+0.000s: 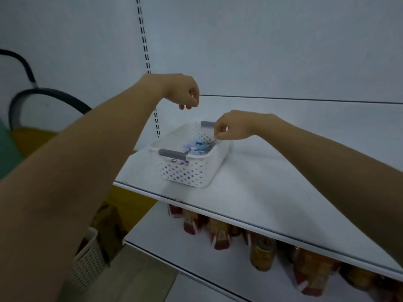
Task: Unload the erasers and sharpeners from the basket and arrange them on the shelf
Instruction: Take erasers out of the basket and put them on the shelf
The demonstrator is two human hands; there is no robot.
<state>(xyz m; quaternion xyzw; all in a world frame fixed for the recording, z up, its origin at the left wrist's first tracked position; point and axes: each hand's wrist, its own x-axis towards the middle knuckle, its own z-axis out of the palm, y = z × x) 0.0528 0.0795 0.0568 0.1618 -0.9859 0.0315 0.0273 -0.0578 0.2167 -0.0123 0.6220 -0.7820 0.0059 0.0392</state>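
Left forearm (pixel 87 160) closest; left hand (pixel 187 94) loosely curled, empty, above basket (pixel 189 171). Right hand (pixel 226 128) curled over far rim, hold unclear. Pinch one of the blue items (pixel 197 147), lift straight, line up on shelf (pixel 272 175).

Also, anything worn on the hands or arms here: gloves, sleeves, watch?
Left hand and right hand are ungloved; no sleeve, watch or strap is in view up to the frame edge. A glint on a left finger may be a ring.

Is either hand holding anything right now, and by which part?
Cannot tell. The left hand and right hand have curled fingers near the basket, but nothing shows in either.
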